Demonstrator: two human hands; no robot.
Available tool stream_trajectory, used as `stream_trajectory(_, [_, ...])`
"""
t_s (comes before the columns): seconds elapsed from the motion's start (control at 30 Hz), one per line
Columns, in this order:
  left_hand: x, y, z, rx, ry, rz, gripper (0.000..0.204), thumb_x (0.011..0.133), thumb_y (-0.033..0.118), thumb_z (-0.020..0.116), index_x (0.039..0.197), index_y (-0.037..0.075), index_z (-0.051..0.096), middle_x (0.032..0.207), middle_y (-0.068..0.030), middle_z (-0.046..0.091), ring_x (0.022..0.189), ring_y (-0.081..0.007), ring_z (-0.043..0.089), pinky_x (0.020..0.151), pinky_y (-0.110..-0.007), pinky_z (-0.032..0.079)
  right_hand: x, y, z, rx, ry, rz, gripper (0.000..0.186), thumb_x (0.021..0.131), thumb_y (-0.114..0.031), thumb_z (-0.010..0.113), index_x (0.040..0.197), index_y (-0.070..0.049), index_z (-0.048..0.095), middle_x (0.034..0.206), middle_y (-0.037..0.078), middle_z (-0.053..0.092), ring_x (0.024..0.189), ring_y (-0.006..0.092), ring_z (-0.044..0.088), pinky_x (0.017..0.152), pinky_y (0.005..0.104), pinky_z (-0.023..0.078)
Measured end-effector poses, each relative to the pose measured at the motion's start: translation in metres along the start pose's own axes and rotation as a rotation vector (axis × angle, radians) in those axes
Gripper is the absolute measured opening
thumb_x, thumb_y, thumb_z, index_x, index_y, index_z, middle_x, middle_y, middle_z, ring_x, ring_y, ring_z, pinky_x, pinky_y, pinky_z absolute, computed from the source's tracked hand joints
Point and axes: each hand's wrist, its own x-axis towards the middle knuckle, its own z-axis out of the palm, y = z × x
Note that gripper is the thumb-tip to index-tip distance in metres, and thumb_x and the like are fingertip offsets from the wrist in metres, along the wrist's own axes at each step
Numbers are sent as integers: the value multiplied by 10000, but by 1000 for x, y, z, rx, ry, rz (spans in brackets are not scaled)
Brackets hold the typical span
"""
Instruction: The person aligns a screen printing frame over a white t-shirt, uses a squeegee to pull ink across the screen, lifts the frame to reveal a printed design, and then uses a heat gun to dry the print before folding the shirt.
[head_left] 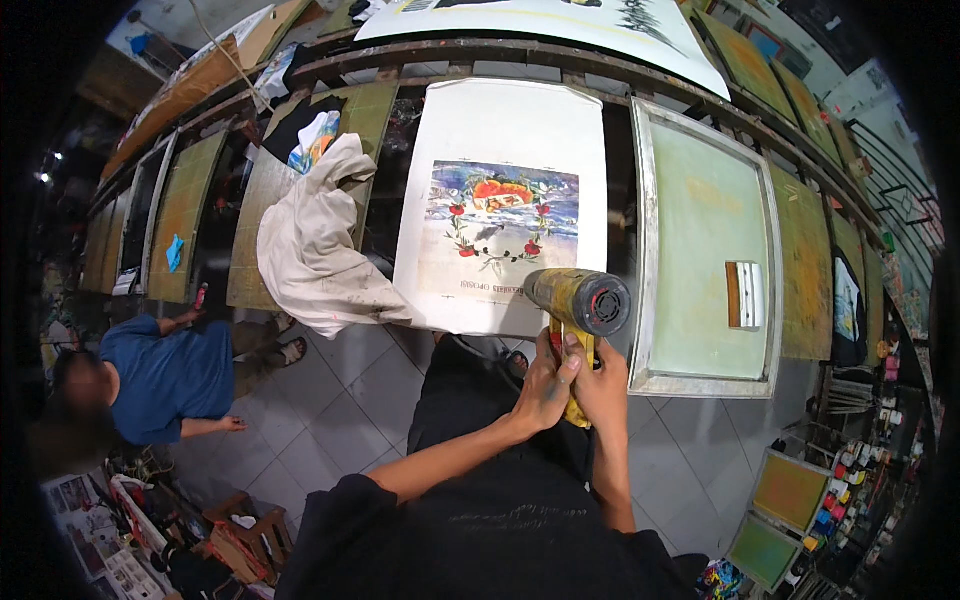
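Note:
A yellow and black heat gun (pixel 568 292) is held up over the near right part of a printed white cloth (pixel 520 118). My right hand (pixel 604 388) is closed around its handle. My left hand (pixel 546 386) is closed on the same handle from the other side, with dark smudges on the fingers. The gun's nozzle points away from me, toward the cloth. On the cloth, which lies flat over a board, is a colourful picture (pixel 506 212) with red flowers and blue-purple waves, and lettering below it. A crumpled beige cloth (pixel 318 240) touches its left edge.
A framed printing screen (pixel 700 200) lies to the right, with a squeegee (pixel 743 294) on it. Another person in a blue shirt (pixel 175 375) is at the left. A dark rail (pixel 400 58) runs along the back. Paint containers (pixel 840 490) fill the lower right.

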Motion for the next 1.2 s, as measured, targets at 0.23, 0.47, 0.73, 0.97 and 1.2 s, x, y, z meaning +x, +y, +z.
stream_trajectory(0.23, [10,6,-19,-61,70,117,1026,998,612,593,1588,-111,166,1401,-306,535,1294,-371,575,1109,-454,451,1,0,23,218,-33,-45,378,895,-91,701,1242,57,724,1022,126,787,893,153,704,796,333,573])
stream_trajectory(0.47, [34,13,-69,-86,11,179,1039,991,620,593,1586,-116,164,1418,-296,520,1302,-351,572,1095,-434,465,20,-25,74,412,3,-1,348,961,-94,740,1272,59,708,1105,81,760,971,129,671,869,304,546])
stream_trajectory(0.73, [62,38,-128,-169,-77,264,1031,994,603,585,1586,-126,158,1424,-301,514,1310,-365,567,1118,-421,446,39,-71,124,479,93,9,398,899,-27,670,1288,49,709,1084,81,751,892,121,676,768,288,548])
stream_trajectory(0.97, [84,53,-162,-139,-123,319,1015,977,568,585,1596,-121,169,1414,-333,531,1324,-425,570,1126,-437,433,47,-93,154,552,189,41,416,888,23,640,1298,63,694,1066,62,734,865,114,668,731,275,536])
stream_trajectory(1.2, [97,52,-181,-95,-138,294,1070,952,658,561,1607,-100,182,1437,-317,524,1335,-405,562,1125,-436,433,59,-95,172,535,204,22,493,856,1,666,1343,81,664,1110,84,730,955,156,677,829,299,553])
